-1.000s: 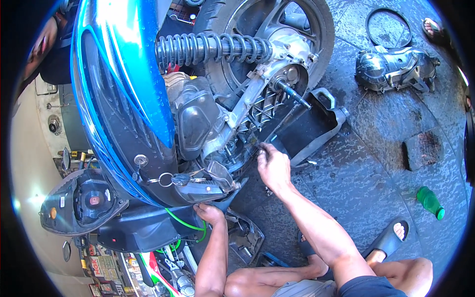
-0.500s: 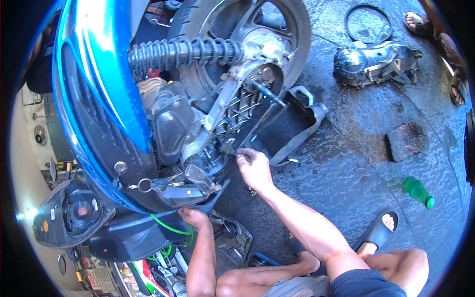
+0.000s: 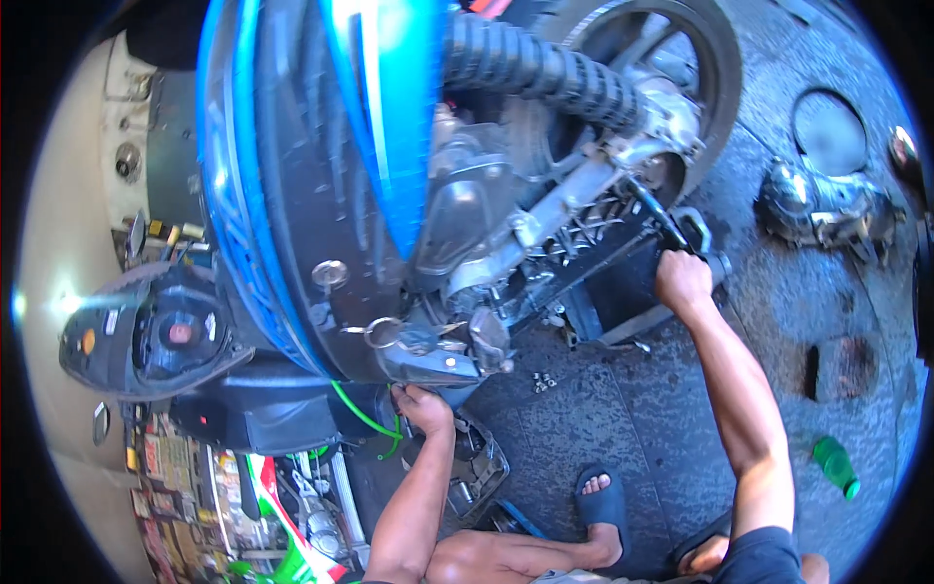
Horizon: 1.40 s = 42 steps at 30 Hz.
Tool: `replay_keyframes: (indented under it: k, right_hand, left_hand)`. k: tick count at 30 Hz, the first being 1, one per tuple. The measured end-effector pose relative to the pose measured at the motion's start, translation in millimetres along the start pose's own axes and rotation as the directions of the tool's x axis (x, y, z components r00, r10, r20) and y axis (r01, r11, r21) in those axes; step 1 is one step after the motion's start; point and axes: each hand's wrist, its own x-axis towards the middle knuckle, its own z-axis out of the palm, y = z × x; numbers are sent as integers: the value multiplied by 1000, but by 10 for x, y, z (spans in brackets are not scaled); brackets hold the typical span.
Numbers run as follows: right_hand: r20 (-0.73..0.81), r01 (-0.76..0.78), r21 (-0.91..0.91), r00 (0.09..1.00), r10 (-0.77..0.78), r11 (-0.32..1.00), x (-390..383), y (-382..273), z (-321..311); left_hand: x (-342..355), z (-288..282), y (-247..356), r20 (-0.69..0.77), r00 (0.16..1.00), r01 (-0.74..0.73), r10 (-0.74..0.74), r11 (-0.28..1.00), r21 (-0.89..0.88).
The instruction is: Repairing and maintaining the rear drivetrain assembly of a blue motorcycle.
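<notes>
The blue and black scooter (image 3: 292, 175) fills the upper left, its rear wheel (image 3: 715, 88) and bare engine case (image 3: 559, 209) exposed. My left hand (image 3: 425, 409) is closed at the lower edge of its dark plastic panel (image 3: 428, 368), close to a green cable (image 3: 365, 417). My right hand (image 3: 686, 280) makes a fist at the outer end of the shaft (image 3: 647, 202) that sticks out from the case, over a black open container (image 3: 608, 302). The fingers are turned away, so what they grip is hidden. Keys on a ring (image 3: 382, 333) hang near the panel.
Small metal parts (image 3: 543, 382) lie on the dark floor. A removed engine cover (image 3: 827, 209), a belt (image 3: 829, 131), a dark block (image 3: 843, 368) and a green bottle (image 3: 837, 467) are at right. A seat (image 3: 161, 331) and a dark tray (image 3: 477, 477) are on the left.
My right hand has moved from beside the lower engine out to the right, to the shaft's end, and closed. My left hand stays at the panel. The whole view has shifted.
</notes>
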Motion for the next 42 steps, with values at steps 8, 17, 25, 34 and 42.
replay_keyframes:
  k: [8, 17, 25, 34, 42]
  right_hand:
    - [148, -149, 957, 989, 25, 247, -1044, -609, -497]
    - [363, -423, 679, 904, -227, -600, -990, -1895, -323]
    - [245, -233, 819, 968, -48, -525, -1016, -2019, -93]
    - [114, -93, 962, 991, 67, -255, -1062, -2004, -11]
    - [27, -23, 999, 990, -136, 26, -1283, -1736, -9]
  left_hand:
    - [-68, 14, 374, -77, 997, -4, 1, 999, -40]
    - [-34, 5, 378, 0, 998, 65, -65, 997, 27]
    - [-79, -37, 496, 20, 992, 122, -123, 992, 31]
    - [-58, -71, 473, 31, 987, 157, -160, 984, 82]
    - [-65, -102, 449, 65, 981, 173, -181, 979, 109]
